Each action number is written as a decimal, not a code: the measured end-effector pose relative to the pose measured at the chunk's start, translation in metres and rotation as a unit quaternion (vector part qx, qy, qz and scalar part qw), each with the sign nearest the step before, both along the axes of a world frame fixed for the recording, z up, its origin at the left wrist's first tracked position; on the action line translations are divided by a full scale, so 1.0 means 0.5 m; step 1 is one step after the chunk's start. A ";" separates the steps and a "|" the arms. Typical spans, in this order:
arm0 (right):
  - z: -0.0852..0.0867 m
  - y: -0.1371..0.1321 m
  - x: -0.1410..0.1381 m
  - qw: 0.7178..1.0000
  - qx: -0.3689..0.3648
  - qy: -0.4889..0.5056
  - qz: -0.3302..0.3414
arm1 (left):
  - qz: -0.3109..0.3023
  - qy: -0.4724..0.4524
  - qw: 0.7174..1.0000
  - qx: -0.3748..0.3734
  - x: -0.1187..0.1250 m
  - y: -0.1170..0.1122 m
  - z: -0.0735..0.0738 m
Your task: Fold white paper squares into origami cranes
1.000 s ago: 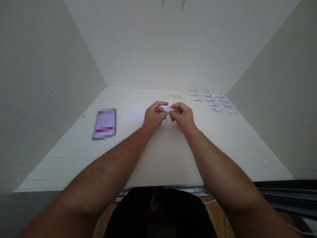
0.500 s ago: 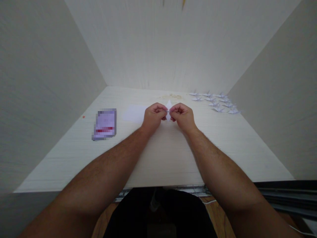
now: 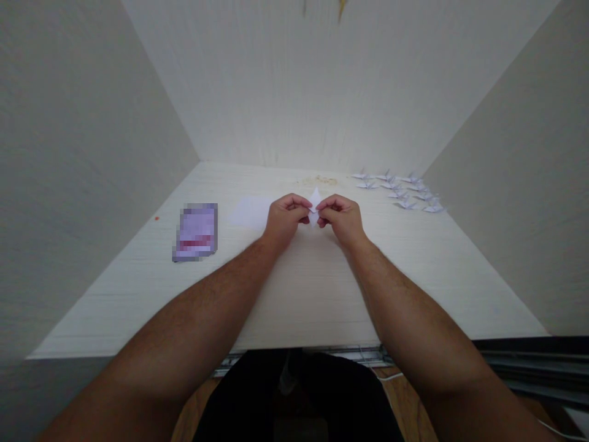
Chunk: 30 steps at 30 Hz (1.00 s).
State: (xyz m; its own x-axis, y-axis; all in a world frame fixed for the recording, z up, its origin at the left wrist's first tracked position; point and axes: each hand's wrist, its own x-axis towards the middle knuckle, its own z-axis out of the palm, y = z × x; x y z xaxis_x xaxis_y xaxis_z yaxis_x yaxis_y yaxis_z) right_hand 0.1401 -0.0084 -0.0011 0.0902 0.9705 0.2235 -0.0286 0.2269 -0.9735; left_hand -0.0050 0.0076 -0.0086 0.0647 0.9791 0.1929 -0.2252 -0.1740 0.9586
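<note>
Between my two hands, over the middle of the table, is a small piece of folded white paper [image 3: 315, 197] with a pointed top. My left hand [image 3: 289, 216] pinches its left side between thumb and fingers. On the opposite side, my right hand [image 3: 341, 218] pinches it the same way. Fingertips cover part of the folds. Flat white paper [image 3: 249, 211] lies just left of my left hand. Several folded paper cranes [image 3: 399, 190] sit in loose rows at the back right.
A blurred-out purple packet or device [image 3: 197, 230] lies on the left of the white table [image 3: 304, 294]. A small orange speck [image 3: 157, 218] is beyond it. Pale walls enclose the table on the left, back and right. Brownish marks [image 3: 324, 180] show near the back wall.
A crosswise fold of the paper now shows more plainly between my fingertips, which have shifted slightly. Both hands keep their pinch in nearly the same place.
</note>
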 end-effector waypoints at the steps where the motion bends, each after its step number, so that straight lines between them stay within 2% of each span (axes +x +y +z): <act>1: 0.000 0.000 0.000 1.000 -0.001 -0.002 -0.001 | -0.004 0.002 1.000 -0.003 0.000 0.000 0.001; 8: -0.002 0.002 -0.002 1.000 0.014 -0.020 -0.013 | 0.022 0.010 1.000 0.021 0.002 -0.002 0.009; 11: 0.000 0.002 -0.005 0.999 -0.003 0.007 -0.031 | 0.054 0.016 0.998 0.027 0.003 0.000 0.011; 14: 0.001 0.002 -0.006 0.999 -0.028 0.011 -0.022 | 0.068 0.023 0.997 0.035 0.002 0.001 0.011; 30: 0.003 -0.004 -0.005 0.999 -0.050 0.005 -0.005 | 0.060 0.047 0.996 0.055 0.003 -0.003 0.014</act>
State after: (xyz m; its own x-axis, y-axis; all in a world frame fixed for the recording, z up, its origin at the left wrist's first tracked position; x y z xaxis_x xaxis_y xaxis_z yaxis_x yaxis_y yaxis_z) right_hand 0.1374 -0.0102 0.0006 0.1014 0.9869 0.1252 -0.0366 0.1295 -0.9909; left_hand -0.0037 0.0062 -0.0015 -0.0295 0.9540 0.2985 -0.1073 -0.2999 0.9479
